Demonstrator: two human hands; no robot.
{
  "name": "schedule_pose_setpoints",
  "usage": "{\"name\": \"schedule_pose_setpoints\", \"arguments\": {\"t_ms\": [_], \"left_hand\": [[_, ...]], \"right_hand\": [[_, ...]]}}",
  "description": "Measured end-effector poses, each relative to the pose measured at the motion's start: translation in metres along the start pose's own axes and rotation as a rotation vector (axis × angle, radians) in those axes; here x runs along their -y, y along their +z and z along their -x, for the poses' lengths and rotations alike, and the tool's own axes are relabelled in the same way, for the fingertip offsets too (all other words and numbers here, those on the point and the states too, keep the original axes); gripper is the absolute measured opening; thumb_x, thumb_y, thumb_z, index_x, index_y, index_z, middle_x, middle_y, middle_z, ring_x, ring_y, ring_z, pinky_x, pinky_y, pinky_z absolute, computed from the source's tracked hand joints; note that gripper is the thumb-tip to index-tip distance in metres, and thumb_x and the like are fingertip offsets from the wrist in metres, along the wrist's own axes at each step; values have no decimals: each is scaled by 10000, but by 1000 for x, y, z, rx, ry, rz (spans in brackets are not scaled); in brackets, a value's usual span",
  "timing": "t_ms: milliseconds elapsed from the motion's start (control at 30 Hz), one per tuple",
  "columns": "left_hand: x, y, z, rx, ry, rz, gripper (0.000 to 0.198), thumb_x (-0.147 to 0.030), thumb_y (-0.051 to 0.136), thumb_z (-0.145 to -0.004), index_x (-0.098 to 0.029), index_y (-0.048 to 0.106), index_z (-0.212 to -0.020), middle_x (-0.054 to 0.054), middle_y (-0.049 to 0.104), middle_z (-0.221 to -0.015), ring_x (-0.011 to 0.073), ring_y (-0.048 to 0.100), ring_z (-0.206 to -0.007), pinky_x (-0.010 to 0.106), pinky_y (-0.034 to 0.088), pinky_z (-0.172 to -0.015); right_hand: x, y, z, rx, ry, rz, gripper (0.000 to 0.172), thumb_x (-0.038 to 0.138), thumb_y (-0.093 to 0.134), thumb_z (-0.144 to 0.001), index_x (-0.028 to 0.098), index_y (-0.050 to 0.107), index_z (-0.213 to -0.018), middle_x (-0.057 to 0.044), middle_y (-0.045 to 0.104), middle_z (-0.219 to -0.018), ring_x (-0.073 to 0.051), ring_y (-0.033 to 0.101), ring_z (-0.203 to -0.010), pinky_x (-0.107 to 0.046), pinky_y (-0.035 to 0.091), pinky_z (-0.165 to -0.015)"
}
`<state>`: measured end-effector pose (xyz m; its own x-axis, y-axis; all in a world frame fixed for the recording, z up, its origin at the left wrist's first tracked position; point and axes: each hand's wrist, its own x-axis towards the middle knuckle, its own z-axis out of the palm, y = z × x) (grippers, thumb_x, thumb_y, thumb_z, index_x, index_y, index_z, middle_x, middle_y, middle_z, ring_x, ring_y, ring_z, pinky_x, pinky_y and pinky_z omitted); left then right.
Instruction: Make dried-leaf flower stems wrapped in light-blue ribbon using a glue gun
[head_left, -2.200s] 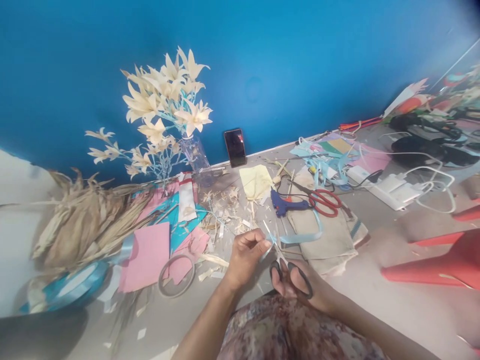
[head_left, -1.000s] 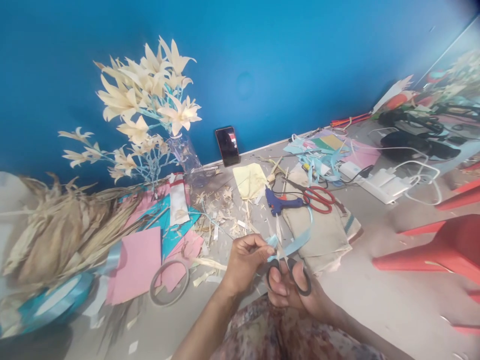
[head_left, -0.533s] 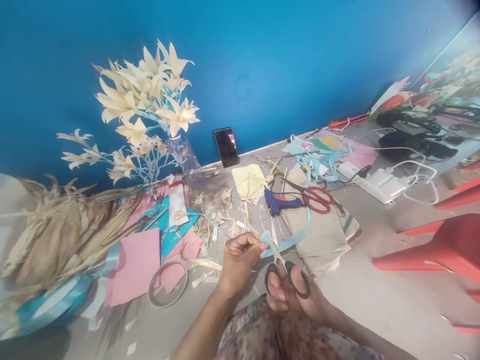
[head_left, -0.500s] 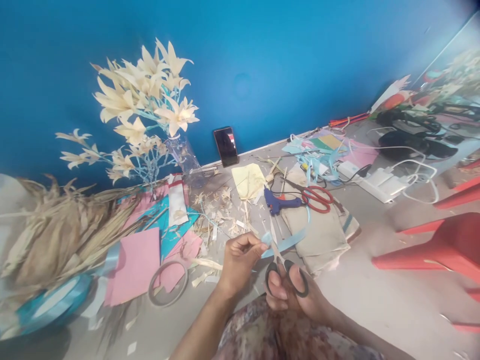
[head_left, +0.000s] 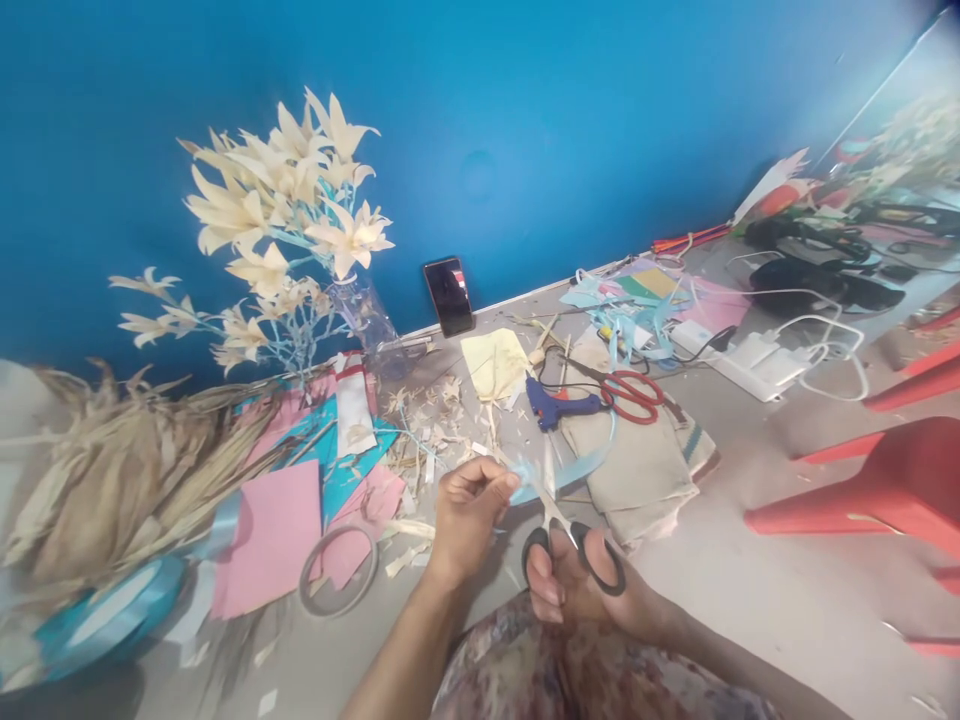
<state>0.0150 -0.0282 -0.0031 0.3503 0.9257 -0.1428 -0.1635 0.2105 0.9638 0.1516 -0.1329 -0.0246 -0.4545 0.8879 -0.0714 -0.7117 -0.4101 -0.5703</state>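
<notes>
In the head view I had the left hand [head_left: 471, 515] with its thumb and fingertips pinched together on the blue ribbon [head_left: 585, 466], just ahead of the person's lap. The ribbon's crinkled end stuck out past those fingertips; the rest curved away toward the folded cloth [head_left: 649, 475]. The right hand [head_left: 577, 585] was wrapped around the black-handled scissors [head_left: 553, 516], with fingers through the handle loops and the 2 blades parted, pointing away from the body. I could not tell whether a blade edge touched the ribbon.

For clean snips, I judged, the ribbon wanted light tension close to the blades, with the left fingertips clear of the cutting line; limp ribbon would probably fold between the edges.

Beyond the blades lay the glue gun [head_left: 562, 406], with the red-handled scissors [head_left: 634, 397] just beside it. The ribbon's far stretch rose near the glue gun, so I rated a snag there the likeliest hindrance. Pale scraps [head_left: 442, 430] littered the table to the left, near a grey ring [head_left: 306, 580] and pink paper [head_left: 274, 530].
</notes>
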Motion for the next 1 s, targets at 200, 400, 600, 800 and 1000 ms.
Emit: {"name": "schedule_pose_setpoints", "arguments": {"t_ms": [200, 400, 600, 800, 1000], "left_hand": [[7, -4, 4, -15, 11, -21, 317, -364, 763, -752, -166, 571, -596, -70, 437, -489, 50, 302, -436, 198, 233, -439], [7, 5, 17, -13, -37, -45, 290, -342, 756, -747, -165, 590, -588, -66, 446, -486, 56, 320, -449, 198, 255, -453], [0, 7, 21, -30, -95, 4, 354, -408, 780, -717, -168, 558, -582, -74, 418, -463, 53, 299, -427, 196, 241, -438], [-7, 14, 12, -136, -19, 64, 370, -459, 777, -715, -178, 558, -617, -82, 408, -480, 53, 292, -426, 191, 245, -430], [-1, 11, 19, -78, -33, -32, 358, -452, 771, -728, -177, 575, -609, -74, 414, -477, 60, 315, -436, 194, 252, -432]], "right_hand": [[-10, -2, -2, -8, -31, -95, 626, 790, 599, -756, 173, 598, -863, 32, 402, -711, -114, 322, -606, -294, 247, -640], [-16, -2, -4, -70, -100, -169, 494, 661, 664, -818, 180, 560, -777, 60, 344, -616, -99, 282, -539, -271, 228, -557], [-8, -6, -3, -2, -50, -96, 536, 688, 690, -773, 164, 579, -799, 34, 417, -667, -108, 361, -575, -284, 280, -594], [-6, -6, -1, 50, -64, 38, 597, 736, 667, -754, 156, 583, -868, -3, 472, -745, -121, 400, -633, -295, 291, -631], [-11, -2, -2, -11, -190, 114, 517, 614, 694, -829, 178, 479, -651, 63, 347, -567, -74, 289, -496, -264, 209, -508]]}}
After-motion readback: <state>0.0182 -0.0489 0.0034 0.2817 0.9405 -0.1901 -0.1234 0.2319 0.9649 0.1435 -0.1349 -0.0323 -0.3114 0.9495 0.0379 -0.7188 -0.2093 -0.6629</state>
